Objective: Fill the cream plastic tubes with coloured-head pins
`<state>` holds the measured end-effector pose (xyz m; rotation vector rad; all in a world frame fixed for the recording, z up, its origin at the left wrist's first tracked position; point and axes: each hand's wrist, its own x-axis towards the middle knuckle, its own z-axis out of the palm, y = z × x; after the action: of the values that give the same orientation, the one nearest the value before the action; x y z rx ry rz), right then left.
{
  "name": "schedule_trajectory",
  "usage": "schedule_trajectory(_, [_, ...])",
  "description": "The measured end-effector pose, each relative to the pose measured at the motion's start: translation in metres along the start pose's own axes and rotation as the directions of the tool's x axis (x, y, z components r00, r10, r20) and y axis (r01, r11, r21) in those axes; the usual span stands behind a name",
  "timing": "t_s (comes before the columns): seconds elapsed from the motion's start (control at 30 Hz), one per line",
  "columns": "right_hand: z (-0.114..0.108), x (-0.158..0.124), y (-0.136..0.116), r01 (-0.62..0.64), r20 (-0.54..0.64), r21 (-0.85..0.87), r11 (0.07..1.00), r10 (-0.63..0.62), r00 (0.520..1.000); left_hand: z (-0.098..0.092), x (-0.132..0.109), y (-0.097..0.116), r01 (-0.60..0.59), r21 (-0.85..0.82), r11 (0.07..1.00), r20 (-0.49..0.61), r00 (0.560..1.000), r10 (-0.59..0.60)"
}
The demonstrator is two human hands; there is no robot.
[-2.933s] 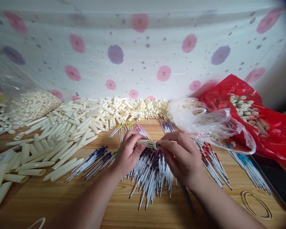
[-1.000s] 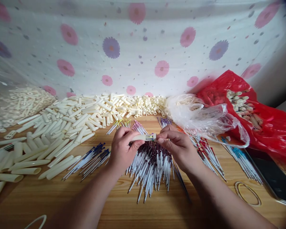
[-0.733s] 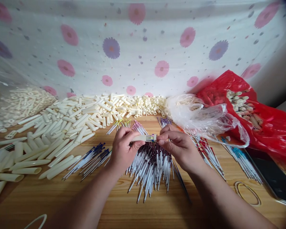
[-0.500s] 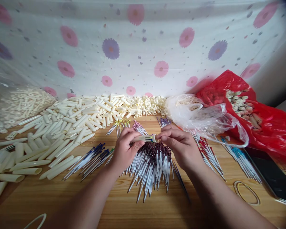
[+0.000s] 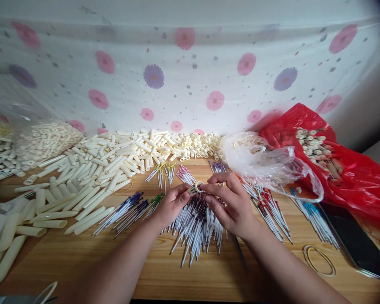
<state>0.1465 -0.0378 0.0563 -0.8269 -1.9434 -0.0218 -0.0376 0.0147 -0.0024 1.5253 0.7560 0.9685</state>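
My left hand (image 5: pixel 175 203) pinches a cream pen barrel piece (image 5: pixel 193 190) with a slotted, ring-shaped end that faces right and up. Beside that end is my right hand (image 5: pixel 229 202), its fingers spread and apart, with a fingertip at or very near the ring; whether it touches cannot be made out. Under and in front of both hands lies a fanned pile of thin white refills with dark maroon tips (image 5: pixel 196 228). Blue-tipped refills (image 5: pixel 123 211) lie left of my left hand, and red-tipped refills (image 5: pixel 274 211) right of my right hand.
Cream barrels (image 5: pixel 95 169) heap across the left and back, with small slotted parts (image 5: pixel 196 145) behind. A clear bag (image 5: pixel 259 156), a red bag (image 5: pixel 361 177), light-blue-tipped refills (image 5: pixel 319 219), a phone (image 5: pixel 354 240) and rubber bands (image 5: pixel 319 260) are on the right.
The barrel piece has turned from lying sideways to showing its ring end. My right hand's fingers have opened away from that end. The view has tilted up slightly.
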Motion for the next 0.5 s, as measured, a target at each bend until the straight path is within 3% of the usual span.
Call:
schedule_trajectory(0.13, [-0.016,0.001,0.009,0.014,-0.065,0.002,1.000,-0.014,0.998,0.002,-0.001,0.009,0.004,-0.012,1.000,0.045,0.999,-0.004])
schedule_trajectory(0.23, [-0.037,0.006,0.032,-0.120,-0.219,-0.077,0.990,0.101,0.971,0.001,-0.001,0.011,-0.009,0.106,0.994,-0.012,1.000,0.010])
schedule_trajectory(0.3, [-0.046,0.012,0.053,-0.247,-0.232,-0.110,0.963,0.216,0.948,-0.001,0.000,0.010,-0.021,0.156,0.988,-0.075,0.997,0.033])
schedule_trajectory(0.4, [-0.041,0.025,0.088,-0.390,-0.010,-0.183,0.903,0.395,0.919,-0.003,0.000,0.007,-0.020,0.175,0.984,-0.147,0.988,0.046])
schedule_trajectory(0.5, [-0.016,0.042,0.117,-0.396,0.281,-0.309,0.865,0.481,0.830,-0.007,-0.001,0.006,-0.032,0.191,0.981,-0.157,0.986,0.063])
